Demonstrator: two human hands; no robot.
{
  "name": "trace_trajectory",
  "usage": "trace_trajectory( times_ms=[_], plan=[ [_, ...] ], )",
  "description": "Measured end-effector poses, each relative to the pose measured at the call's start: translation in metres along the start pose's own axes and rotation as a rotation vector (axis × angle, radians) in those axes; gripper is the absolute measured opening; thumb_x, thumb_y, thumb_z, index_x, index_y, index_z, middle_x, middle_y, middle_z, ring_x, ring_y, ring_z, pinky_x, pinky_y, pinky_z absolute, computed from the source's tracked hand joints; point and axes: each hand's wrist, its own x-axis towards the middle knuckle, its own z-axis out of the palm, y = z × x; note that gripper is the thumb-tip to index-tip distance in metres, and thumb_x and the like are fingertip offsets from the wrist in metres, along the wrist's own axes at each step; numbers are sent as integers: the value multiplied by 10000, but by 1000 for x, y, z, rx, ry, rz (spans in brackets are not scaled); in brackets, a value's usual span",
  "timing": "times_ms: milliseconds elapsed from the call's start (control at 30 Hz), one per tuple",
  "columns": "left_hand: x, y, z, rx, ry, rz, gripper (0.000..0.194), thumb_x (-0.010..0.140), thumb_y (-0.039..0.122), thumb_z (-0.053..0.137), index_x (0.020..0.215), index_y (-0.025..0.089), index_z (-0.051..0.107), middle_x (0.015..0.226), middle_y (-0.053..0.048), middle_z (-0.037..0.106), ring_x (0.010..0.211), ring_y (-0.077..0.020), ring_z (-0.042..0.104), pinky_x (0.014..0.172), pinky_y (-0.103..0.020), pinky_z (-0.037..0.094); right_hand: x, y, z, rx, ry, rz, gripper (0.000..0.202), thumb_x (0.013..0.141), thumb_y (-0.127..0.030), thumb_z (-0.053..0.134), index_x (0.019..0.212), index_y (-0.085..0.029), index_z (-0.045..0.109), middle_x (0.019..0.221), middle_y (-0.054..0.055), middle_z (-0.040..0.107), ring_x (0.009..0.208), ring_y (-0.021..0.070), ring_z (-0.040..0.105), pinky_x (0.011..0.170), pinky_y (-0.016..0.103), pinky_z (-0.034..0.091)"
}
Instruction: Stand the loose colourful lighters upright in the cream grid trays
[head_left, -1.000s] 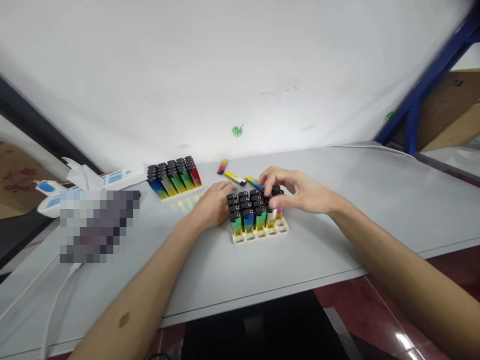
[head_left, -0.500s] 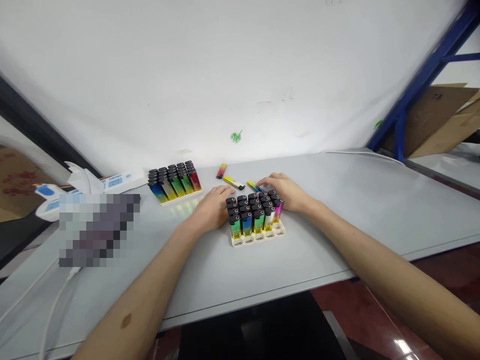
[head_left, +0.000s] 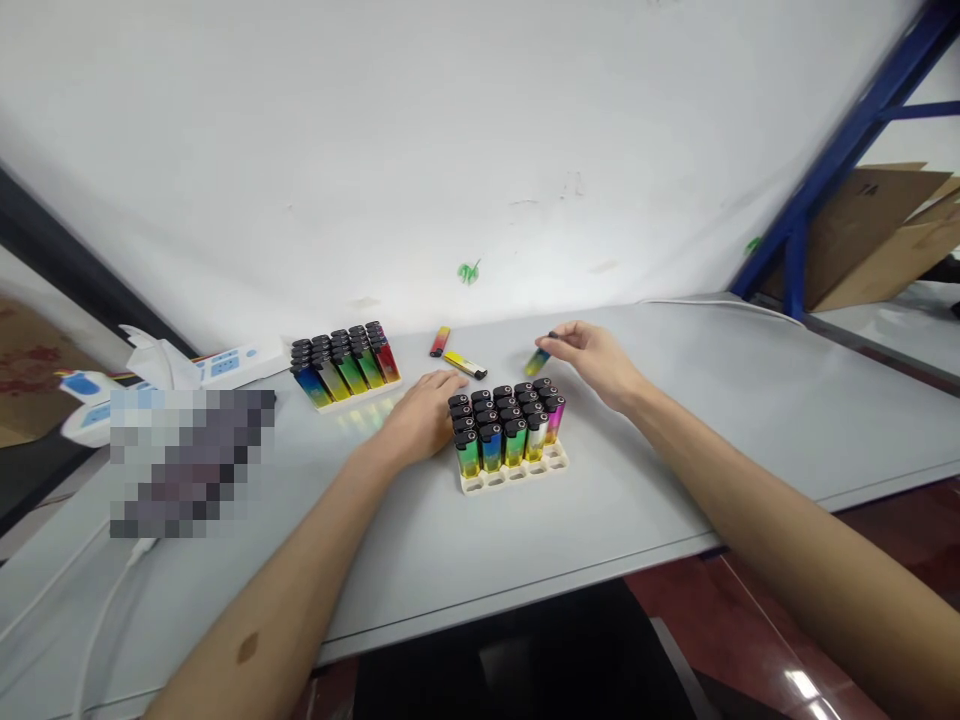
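My right hand [head_left: 589,358] pinches a blue-yellow lighter [head_left: 538,358] by its black top, behind and right of the near rack. That white rack [head_left: 516,478] holds several upright lighters with black tops; its front row of slots is empty. At the rack's left side rests my left hand [head_left: 426,415], its fingertips partly hidden behind the lighters. A yellow and white lighter [head_left: 465,365] and a red-yellow lighter [head_left: 440,341] lie on the table behind the rack. Farther left stands a second rack [head_left: 360,396] full of lighters.
The grey table [head_left: 420,560] meets a white wall. At the left are a white power strip [head_left: 229,365], cables and a blurred-out dark object [head_left: 195,465]. Cardboard boxes [head_left: 862,235] stand beyond a blue frame [head_left: 799,250] at the right.
My right hand has lifted the blue-yellow lighter from the table and moved slightly up and right with it. My left hand has stayed by the near rack.
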Motion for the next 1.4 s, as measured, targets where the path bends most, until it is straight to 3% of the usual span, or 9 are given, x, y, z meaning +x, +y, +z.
trace_trajectory(
  times_ms=[100, 233, 400, 533, 667, 800, 900, 1167, 1400],
  plan=[
    [0, 2, -2, -3, -19, -18, 463, 805, 119, 571, 1263, 179, 579, 1420, -134, 575, 1343, -296, 508, 1141, -488, 419, -4, -8, 1, 280, 5, 56, 360, 812, -490, 729, 970, -249, 513, 829, -9, 659, 690, 149, 632, 652, 312, 490],
    [1, 3, -2, 0, -24, -29, 472, 813, 126, 570, 1284, 152, 575, 1438, -155, 558, 1358, -307, 495, 1147, -476, 415, -8, -13, 7, 225, -44, 212, 273, 894, -488, 640, 981, -246, 548, 648, -69, 464, 438, 62, 317, 424, 226, 228],
    [1, 1, 0, -8, -15, -39, 491, 810, 122, 566, 1299, 173, 572, 1456, -145, 546, 1375, -309, 482, 1146, -481, 418, -6, -12, 8, 215, -31, 288, 230, 996, -333, 454, 921, -172, 599, 771, 16, 537, 512, 78, 425, 448, 247, 318],
    [0, 0, 0, -9, -15, -22, 498, 810, 129, 569, 1305, 182, 560, 1453, -136, 550, 1376, -299, 480, 1148, -479, 417, -9, -16, 6, 313, -48, 227, 202, 964, -428, 567, 1050, -266, 481, 816, 3, 618, 614, 132, 559, 500, 251, 412],
    [1, 0, 1, 3, -9, -18, 481, 817, 134, 563, 1295, 188, 569, 1433, -126, 569, 1362, -294, 494, 1148, -481, 416, -13, -18, 8, 349, -114, 229, 331, 866, -477, 705, 983, -275, 470, 602, -83, 408, 483, 93, 370, 435, 214, 276],
    [1, 2, 0, 1, -10, -39, 528, 798, 119, 576, 1324, 173, 561, 1457, -142, 548, 1380, -305, 481, 1147, -478, 424, -11, -15, 12, 349, -156, 328, 473, 883, -695, 539, 865, -222, 551, 585, -67, 344, 457, 82, 250, 411, 233, 143],
    [0, 5, -3, -1, -21, -54, 531, 798, 127, 582, 1328, 167, 563, 1465, -143, 542, 1388, -305, 474, 1156, -464, 419, -10, -16, 11, 384, -122, 357, 594, 881, -776, 425, 697, -213, 475, 549, -59, 316, 438, 80, 213, 421, 252, 100],
    [0, 4, -4, 4, -34, -47, 542, 795, 113, 555, 1336, 147, 542, 1467, -156, 534, 1391, -307, 465, 1163, -481, 405, -11, -21, 9, 380, -58, 389, 475, 948, -481, 377, 554, -234, 280, 452, -65, 199, 413, 85, 101, 423, 277, 85],
    [0, 1, -2, -1, -20, -21, 546, 782, 127, 577, 1324, 190, 553, 1458, -136, 547, 1380, -310, 481, 1148, -495, 423, -12, -20, 10, 372, -89, 400, 536, 946, -587, 385, 557, -230, 296, 457, -72, 205, 405, 78, 111, 412, 267, 97]
  ],
)
